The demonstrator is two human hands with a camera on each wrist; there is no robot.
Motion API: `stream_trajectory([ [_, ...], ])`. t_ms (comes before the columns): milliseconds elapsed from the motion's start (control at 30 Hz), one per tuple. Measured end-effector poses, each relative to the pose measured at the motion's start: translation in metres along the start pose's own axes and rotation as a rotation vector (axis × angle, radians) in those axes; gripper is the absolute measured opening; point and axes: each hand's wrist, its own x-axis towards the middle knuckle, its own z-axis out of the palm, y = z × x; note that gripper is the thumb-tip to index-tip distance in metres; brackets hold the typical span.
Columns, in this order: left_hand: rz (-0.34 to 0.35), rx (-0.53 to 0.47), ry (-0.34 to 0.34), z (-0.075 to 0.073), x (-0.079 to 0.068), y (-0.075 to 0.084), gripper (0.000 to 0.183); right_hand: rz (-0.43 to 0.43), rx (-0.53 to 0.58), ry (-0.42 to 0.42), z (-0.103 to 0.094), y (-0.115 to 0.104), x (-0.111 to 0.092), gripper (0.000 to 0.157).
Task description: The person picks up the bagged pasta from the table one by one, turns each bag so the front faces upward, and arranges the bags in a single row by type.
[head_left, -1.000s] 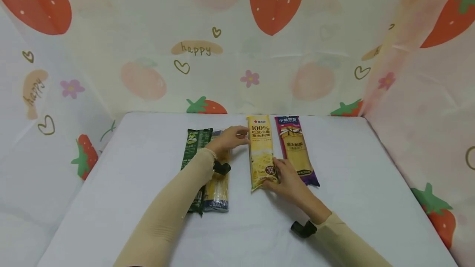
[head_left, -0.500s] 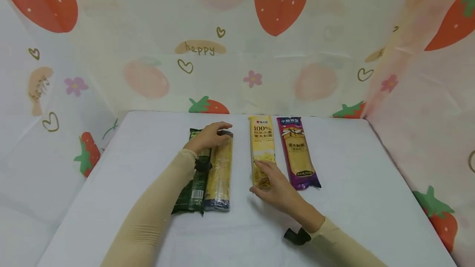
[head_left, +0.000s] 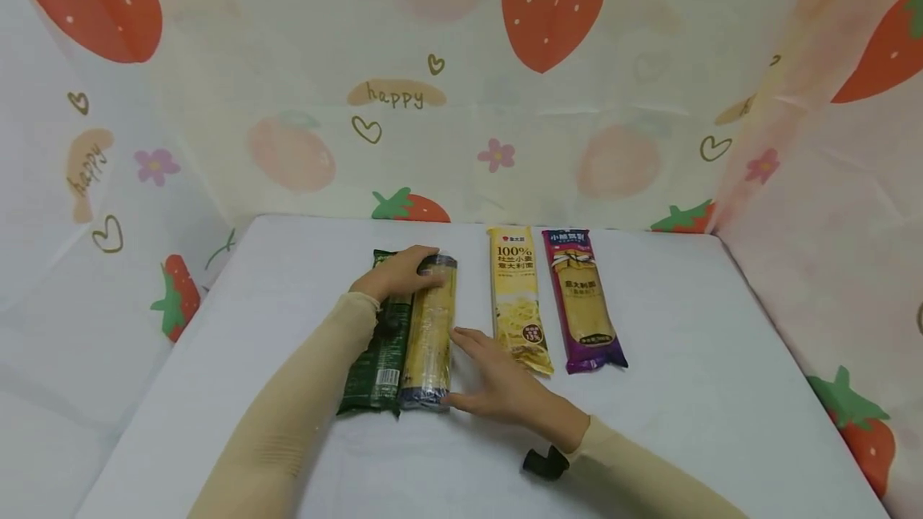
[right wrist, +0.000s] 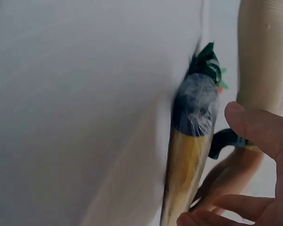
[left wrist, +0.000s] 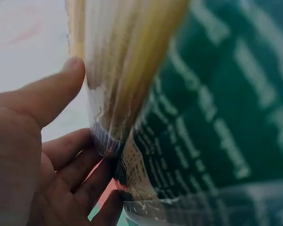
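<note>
In the head view, a clear-wrapped pack of spaghetti [head_left: 431,327] with dark blue ends lies left of centre on the white table. A dark green pack [head_left: 385,359] lies along its left side, partly under my left arm. My left hand [head_left: 395,272] is at the spaghetti's far end; in the left wrist view its thumb [left wrist: 68,77] is at the pack's side and its fingers are extended at the blue end. My right hand [head_left: 505,383] is spread at the near right side, fingertips close to the wrapper. The right wrist view shows the pack [right wrist: 191,141] beside that hand's parted thumb and fingers.
A yellow pasta pack [head_left: 513,287] lies right of the spaghetti, its lower edge overlapped by my right hand. Farther right is a purple pasta pack [head_left: 582,295]. Strawberry-printed cloth [head_left: 288,158] rises behind the table [head_left: 685,423] and at both sides.
Both hands have moved left from the yellow pack, the left one first, to the clear-wrapped spaghetti. The yellow pack is left lying beside the purple one.
</note>
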Motion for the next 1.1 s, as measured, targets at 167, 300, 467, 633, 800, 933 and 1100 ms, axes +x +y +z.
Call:
stream_trajectory([
  [167, -0.008, 0.072, -0.013, 0.002, 0.002, 0.003, 0.076, 0.048, -0.067, -0.053, 0.012, -0.005, 0.011, 0.115],
  [300, -0.009, 0.108, -0.033, 0.000, 0.003, 0.008, 0.075, 0.064, -0.093, -0.078, 0.019, -0.009, 0.016, 0.124],
  [467, -0.040, 0.153, -0.060, -0.003, 0.004, 0.011, 0.075, 0.093, -0.168, -0.098, 0.024, -0.015, 0.024, 0.132],
  [633, -0.066, 0.190, -0.072, -0.005, 0.007, 0.011, 0.074, 0.112, -0.292, -0.090, 0.027, -0.021, 0.030, 0.133],
  [800, -0.082, 0.211, -0.090, -0.006, 0.010, 0.015, 0.073, 0.105, -0.387, -0.094, 0.025, -0.027, 0.031, 0.128],
  [933, -0.087, 0.217, -0.093, -0.008, 0.009, 0.020, 0.072, 0.104, -0.437, -0.103, 0.025, -0.029, 0.029, 0.124],
  [1100, -0.055, 0.232, -0.072, -0.007, 0.007, 0.023, 0.070, 0.123, -0.375, -0.114, 0.024, -0.027, 0.026, 0.122],
])
